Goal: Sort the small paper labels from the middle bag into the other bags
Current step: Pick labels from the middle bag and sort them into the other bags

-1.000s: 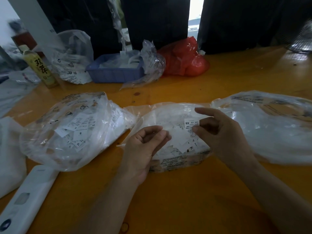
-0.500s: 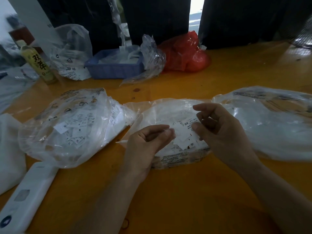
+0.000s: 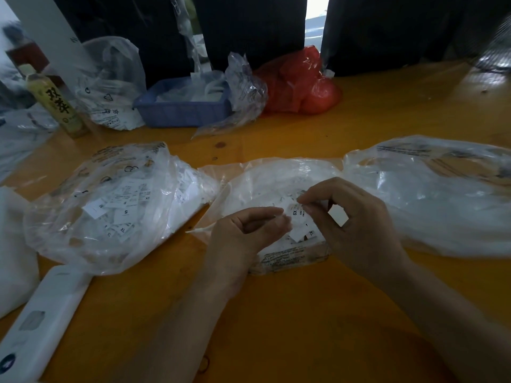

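Note:
Three clear plastic bags lie in a row on the orange table. The middle bag [image 3: 276, 178] holds a pile of small white paper labels [image 3: 300, 230] printed with sizes such as XS and XL. My right hand [image 3: 351, 217] hovers over that pile and pinches an XS label [image 3: 295, 212] between thumb and forefinger. My left hand [image 3: 249, 230] rests at the bag's near left edge, fingers curled with the tips close to the same label; whether it holds anything is hidden. The left bag [image 3: 105, 205] contains several labels marked S, XS and XL. The right bag [image 3: 437, 194] looks nearly flat.
At the back stand a blue tray [image 3: 182, 106] with white items, a red plastic bag [image 3: 301, 84], a crumpled clear bag [image 3: 110, 81] and a yellow drink bottle [image 3: 55, 103]. A white flat device [image 3: 41, 322] lies at the near left, beside white material [image 3: 13, 250].
My right hand has moved left and closed thumb and forefinger onto the XS label. My left hand stayed at the bag's edge, with its fingertips now closer to the right hand.

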Available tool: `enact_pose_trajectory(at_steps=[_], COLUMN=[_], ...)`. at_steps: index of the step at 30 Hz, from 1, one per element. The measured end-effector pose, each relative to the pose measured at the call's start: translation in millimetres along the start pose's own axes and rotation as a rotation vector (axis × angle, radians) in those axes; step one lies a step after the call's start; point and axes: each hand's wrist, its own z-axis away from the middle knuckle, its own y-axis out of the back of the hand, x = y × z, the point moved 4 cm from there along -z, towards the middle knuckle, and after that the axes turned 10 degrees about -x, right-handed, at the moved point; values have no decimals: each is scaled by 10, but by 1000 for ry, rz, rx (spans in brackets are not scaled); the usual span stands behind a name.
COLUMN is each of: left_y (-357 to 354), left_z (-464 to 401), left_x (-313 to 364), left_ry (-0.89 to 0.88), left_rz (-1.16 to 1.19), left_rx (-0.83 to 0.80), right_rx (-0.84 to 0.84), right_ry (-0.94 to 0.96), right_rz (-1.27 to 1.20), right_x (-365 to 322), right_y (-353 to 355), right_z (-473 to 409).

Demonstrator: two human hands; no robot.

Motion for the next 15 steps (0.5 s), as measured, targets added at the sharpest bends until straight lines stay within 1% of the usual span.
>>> enact_pose_trajectory(at_steps=[3, 8, 15], left_y=[-5, -3, -2], left_z=[8, 10, -9], left_x=[-3, -12, -14], left_ry=[-2, -2, 5], left_rz=[-20, -5, 68], left_rx=[-35, -31, 16], right_rx=[6, 40, -26], right_ry=[46, 58, 18], right_rz=[55, 109, 91], right_x=[-2, 6, 17], right_y=[-17, -9, -27], right_z=[7, 3, 2])
